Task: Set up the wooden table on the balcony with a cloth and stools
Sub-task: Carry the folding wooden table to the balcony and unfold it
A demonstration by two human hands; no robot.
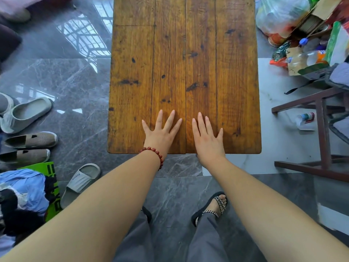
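- The wooden bench stands lengthwise ahead of the person on the glossy stone floor. Its plank top is bare, and no cloth shows anywhere on it.
- The left hand, with a bead bracelet at the wrist, and the right hand lie flat on the near end with fingers spread, gripping nothing.
- This looks like the start of shifting the bench. If so, push evenly through both palms so it travels straight, or take hold of the near edge for better control.
- Grey slippers lie near its left side and a dark wooden frame, possibly a stool, stands near its right. A skewed push could hit either.
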